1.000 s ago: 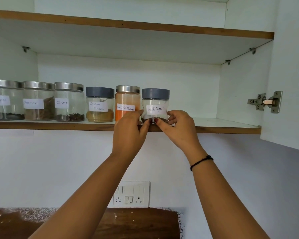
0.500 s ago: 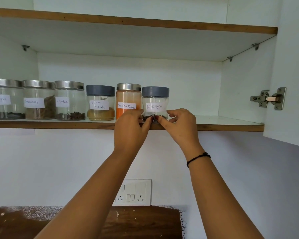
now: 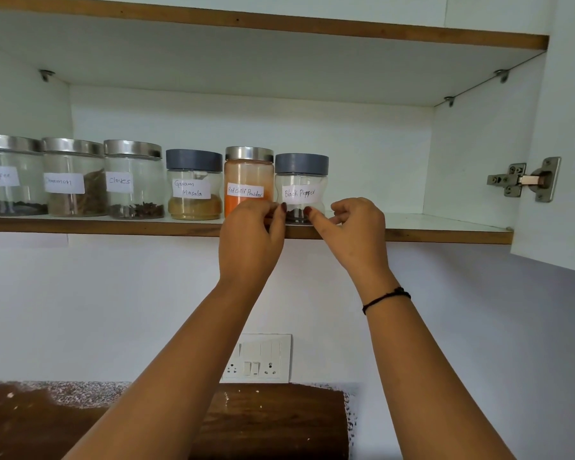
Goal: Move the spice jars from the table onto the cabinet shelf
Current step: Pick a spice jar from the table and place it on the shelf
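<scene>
Several labelled spice jars stand in a row on the cabinet shelf [image 3: 113,225]. The rightmost is the grey-lidded black pepper jar [image 3: 301,184], standing upright near the shelf's front edge, right beside the red chilli powder jar [image 3: 249,174]. My left hand [image 3: 249,240] touches the pepper jar's lower left with its fingertips. My right hand [image 3: 356,234] presses an index fingertip on the jar's lower front, with its other fingers curled just to the right. Further left stand the garam masala jar [image 3: 193,190], the cloves jar [image 3: 133,180], the cinnamon jar [image 3: 73,180] and another pepper jar [image 3: 10,177].
Bare shelf runs right of the pepper jar to the cabinet side wall. The open cabinet door [image 3: 565,127] with its hinge [image 3: 525,179] hangs at the right. An upper shelf [image 3: 279,26] sits overhead. Below are a socket panel [image 3: 256,358] and the brown table [image 3: 279,419].
My right hand has slid a little to the right, so its curled fingers no longer wrap the jar's right side. The jar stays put on the shelf, and the view has tilted slightly.
</scene>
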Demonstrator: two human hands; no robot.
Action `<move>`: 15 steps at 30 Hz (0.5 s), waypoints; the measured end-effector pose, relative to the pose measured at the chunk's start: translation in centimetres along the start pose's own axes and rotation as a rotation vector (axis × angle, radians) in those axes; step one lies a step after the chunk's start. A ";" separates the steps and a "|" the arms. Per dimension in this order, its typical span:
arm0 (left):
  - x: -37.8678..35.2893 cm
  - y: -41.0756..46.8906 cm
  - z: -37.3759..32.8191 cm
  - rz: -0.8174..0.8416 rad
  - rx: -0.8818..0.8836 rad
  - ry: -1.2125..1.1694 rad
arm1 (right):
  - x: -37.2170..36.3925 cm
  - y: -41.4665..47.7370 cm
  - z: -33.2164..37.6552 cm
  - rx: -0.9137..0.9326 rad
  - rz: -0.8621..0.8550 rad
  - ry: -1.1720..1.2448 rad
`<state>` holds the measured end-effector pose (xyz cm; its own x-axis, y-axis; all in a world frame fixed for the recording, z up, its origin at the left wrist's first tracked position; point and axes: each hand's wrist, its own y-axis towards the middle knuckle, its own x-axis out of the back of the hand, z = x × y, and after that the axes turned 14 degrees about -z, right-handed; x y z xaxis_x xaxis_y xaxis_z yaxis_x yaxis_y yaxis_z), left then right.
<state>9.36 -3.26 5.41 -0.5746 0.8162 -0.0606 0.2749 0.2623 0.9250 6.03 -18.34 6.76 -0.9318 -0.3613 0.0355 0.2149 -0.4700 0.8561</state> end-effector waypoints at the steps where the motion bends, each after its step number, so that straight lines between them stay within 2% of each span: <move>1: 0.0 0.0 0.0 0.007 0.005 0.002 | 0.0 -0.1 0.0 0.007 0.003 0.004; 11: 2.0 0.3 0.5 0.140 0.002 -0.056 | 0.6 0.0 -0.4 0.044 0.076 0.046; 15: 3.7 -0.4 0.1 0.166 -0.013 -0.090 | 1.8 -0.9 -0.3 -0.049 0.090 0.278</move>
<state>7.23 -0.32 4.75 -0.4505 0.8907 0.0606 0.3501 0.1138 0.9298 4.29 -18.84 5.93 -0.7938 -0.6070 -0.0383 0.3134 -0.4622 0.8295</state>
